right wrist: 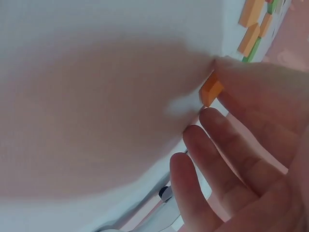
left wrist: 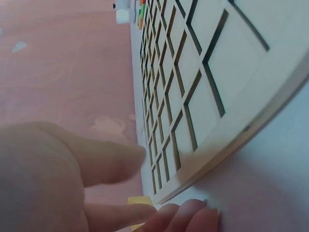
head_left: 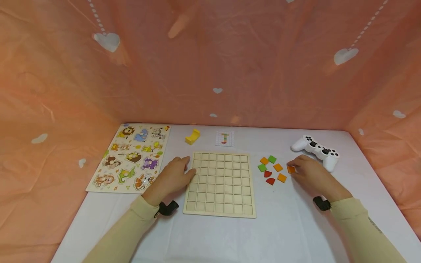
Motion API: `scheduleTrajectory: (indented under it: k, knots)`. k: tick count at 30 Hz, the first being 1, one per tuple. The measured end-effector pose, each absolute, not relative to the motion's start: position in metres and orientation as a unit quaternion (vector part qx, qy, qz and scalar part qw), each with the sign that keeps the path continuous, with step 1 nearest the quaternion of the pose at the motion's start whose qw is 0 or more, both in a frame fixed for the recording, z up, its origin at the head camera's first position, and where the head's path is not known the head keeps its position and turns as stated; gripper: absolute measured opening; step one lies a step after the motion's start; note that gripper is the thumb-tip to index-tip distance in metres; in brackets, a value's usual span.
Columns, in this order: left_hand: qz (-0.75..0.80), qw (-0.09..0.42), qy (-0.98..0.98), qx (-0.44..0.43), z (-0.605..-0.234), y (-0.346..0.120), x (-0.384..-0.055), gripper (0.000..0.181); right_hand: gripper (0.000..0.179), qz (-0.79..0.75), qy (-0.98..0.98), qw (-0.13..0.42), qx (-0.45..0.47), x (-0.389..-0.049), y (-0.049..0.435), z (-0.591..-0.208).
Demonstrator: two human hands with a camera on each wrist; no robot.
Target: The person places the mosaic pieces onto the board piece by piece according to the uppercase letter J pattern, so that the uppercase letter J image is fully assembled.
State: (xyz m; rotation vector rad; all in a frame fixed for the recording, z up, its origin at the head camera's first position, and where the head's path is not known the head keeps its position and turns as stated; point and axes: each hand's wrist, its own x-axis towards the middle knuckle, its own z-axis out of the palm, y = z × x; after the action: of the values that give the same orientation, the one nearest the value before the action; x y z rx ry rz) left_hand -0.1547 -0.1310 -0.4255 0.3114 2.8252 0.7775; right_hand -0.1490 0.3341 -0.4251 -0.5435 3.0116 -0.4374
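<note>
A wooden grid board lies flat in the middle of the table. My left hand is at its left edge, with the thumb over the rim in the head view; whether it touches the wood I cannot tell. In the left wrist view the fingers are beside the board's corner and hold nothing. An orange square tile sits between the thumb and forefinger of my right hand, pinched close to the tabletop. Left of that hand lie several loose tiles: orange squares, green squares and red quarter-rounds.
Behind the board lie a pattern card with a coloured J-like figure and a yellow curved block. An animal puzzle board covers the table's left side. A white game controller lies just beyond my right hand. Orange cloth hangs around the table.
</note>
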Motion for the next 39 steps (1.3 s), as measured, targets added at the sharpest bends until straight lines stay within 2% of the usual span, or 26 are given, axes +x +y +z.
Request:
scheduleTrajectory:
  k: [4, 22, 30, 39]
  knots:
    - [0.263, 0.115, 0.953, 0.098, -0.427, -0.131, -0.156, 0.054, 0.026, -0.153, 0.972, 0.023, -0.175, -0.15, 0.334, -0.425]
    - [0.326, 0.164, 0.926, 0.096, -0.433, -0.138, -0.159, 0.069, 0.023, -0.171, 0.974, 0.035, -0.142, -0.154, 0.325, -0.42]
    - [0.36, 0.185, 0.911, 0.084, -0.436, -0.141, -0.16, 0.073, 0.029, -0.231, 0.963, 0.078, -0.116, -0.17, 0.276, -0.408]
    - [0.37, 0.188, 0.907, 0.074, -0.436, -0.139, -0.16, 0.073, 0.022, -0.203, 0.956, 0.046, -0.208, -0.188, 0.194, -0.414]
